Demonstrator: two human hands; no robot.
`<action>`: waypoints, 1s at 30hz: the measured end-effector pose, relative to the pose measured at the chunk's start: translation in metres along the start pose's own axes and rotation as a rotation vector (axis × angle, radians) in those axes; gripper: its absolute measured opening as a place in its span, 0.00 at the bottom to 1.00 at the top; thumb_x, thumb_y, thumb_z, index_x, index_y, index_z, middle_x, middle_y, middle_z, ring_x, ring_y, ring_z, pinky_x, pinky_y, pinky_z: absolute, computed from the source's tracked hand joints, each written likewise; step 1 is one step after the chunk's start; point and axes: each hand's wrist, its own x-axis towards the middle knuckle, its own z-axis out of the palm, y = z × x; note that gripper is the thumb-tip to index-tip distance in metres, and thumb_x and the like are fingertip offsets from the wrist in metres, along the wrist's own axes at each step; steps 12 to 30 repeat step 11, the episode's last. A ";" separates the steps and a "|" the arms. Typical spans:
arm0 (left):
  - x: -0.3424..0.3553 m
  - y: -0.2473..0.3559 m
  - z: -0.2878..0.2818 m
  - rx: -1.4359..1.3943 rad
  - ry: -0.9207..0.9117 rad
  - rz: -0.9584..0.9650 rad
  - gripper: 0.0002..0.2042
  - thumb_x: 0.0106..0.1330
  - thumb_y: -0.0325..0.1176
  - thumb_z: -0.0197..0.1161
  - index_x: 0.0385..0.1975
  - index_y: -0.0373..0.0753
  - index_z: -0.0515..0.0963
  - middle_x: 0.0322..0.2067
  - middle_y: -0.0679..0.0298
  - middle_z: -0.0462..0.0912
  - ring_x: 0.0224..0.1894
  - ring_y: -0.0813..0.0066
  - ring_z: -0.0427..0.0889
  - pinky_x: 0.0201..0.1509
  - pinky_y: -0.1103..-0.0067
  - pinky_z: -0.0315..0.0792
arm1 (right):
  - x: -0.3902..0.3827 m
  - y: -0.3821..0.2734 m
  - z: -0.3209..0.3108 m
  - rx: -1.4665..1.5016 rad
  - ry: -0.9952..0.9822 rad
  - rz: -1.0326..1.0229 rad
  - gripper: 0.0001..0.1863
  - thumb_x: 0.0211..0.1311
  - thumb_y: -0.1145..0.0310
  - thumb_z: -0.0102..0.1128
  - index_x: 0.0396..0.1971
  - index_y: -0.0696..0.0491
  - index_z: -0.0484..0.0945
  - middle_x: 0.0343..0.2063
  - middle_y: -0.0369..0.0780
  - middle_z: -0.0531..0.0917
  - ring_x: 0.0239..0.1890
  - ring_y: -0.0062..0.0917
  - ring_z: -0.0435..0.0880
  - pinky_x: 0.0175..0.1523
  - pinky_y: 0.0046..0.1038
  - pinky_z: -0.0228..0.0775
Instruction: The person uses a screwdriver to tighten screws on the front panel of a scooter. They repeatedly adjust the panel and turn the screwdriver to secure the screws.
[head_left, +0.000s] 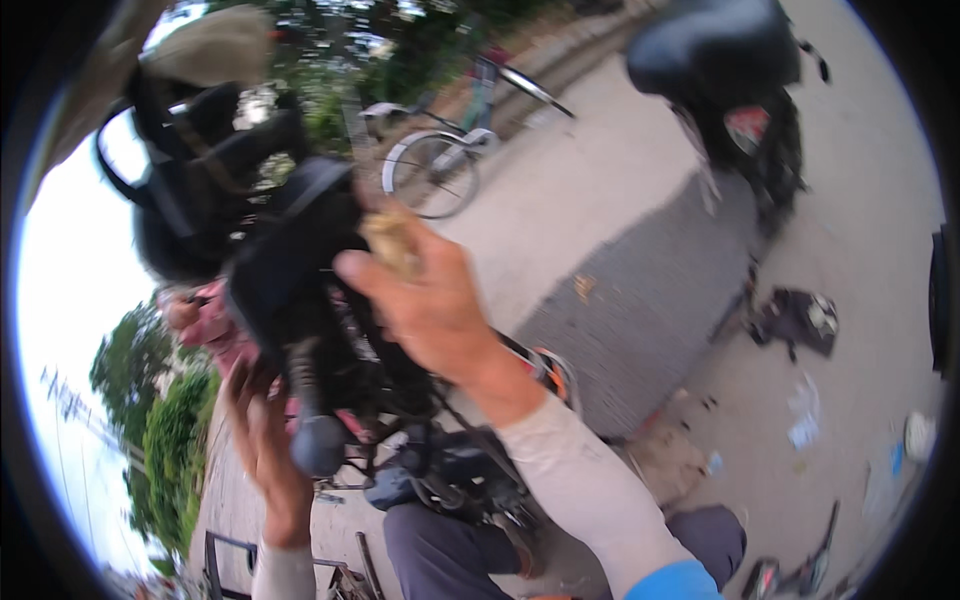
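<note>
My right hand [430, 310] is closed on a small yellowish-tan lump [392, 240], pinched between thumb and fingers. Blur hides whether it is a rag or a sponge. That hand is beside the black front panel [290, 240] of a scooter, close to its right edge. My left hand [265, 440] is raised at the panel's lower left, its fingers stretched out and apart. Just right of it, a dark handlebar grip [312, 420] points down toward me. Whether the left fingertips touch the scooter cannot be made out.
Grey floorboard [640, 300] and black seat [720, 50] of the scooter extend right. A bicycle [440, 160] stands behind. On the ground are a dark pouch [795, 322], plastic scraps [803, 420] and a dark tool [815, 570]. A person in pink [215, 325] is beyond the panel.
</note>
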 end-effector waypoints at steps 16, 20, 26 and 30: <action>-0.157 -0.057 0.074 0.555 -0.881 0.421 0.28 0.56 0.24 0.76 0.61 0.37 0.81 0.57 0.44 0.82 0.56 0.39 0.85 0.60 0.59 0.81 | 0.004 -0.006 0.007 0.015 -0.020 -0.130 0.35 0.70 0.67 0.68 0.72 0.68 0.71 0.67 0.51 0.74 0.69 0.41 0.76 0.77 0.34 0.63; -0.157 -0.057 0.074 0.555 -0.881 0.421 0.28 0.56 0.24 0.76 0.61 0.37 0.81 0.57 0.44 0.82 0.56 0.39 0.85 0.60 0.59 0.81 | 0.004 -0.006 0.007 0.015 -0.020 -0.130 0.35 0.70 0.67 0.68 0.72 0.68 0.71 0.67 0.51 0.74 0.69 0.41 0.76 0.77 0.34 0.63; -0.157 -0.057 0.074 0.555 -0.881 0.421 0.28 0.56 0.24 0.76 0.61 0.37 0.81 0.57 0.44 0.82 0.56 0.39 0.85 0.60 0.59 0.81 | 0.004 -0.006 0.007 0.015 -0.020 -0.130 0.35 0.70 0.67 0.68 0.72 0.68 0.71 0.67 0.51 0.74 0.69 0.41 0.76 0.77 0.34 0.63; -0.157 -0.057 0.074 0.555 -0.881 0.421 0.28 0.56 0.24 0.76 0.61 0.37 0.81 0.57 0.44 0.82 0.56 0.39 0.85 0.60 0.59 0.81 | 0.004 -0.006 0.007 0.015 -0.020 -0.130 0.35 0.70 0.67 0.68 0.72 0.68 0.71 0.67 0.51 0.74 0.69 0.41 0.76 0.77 0.34 0.63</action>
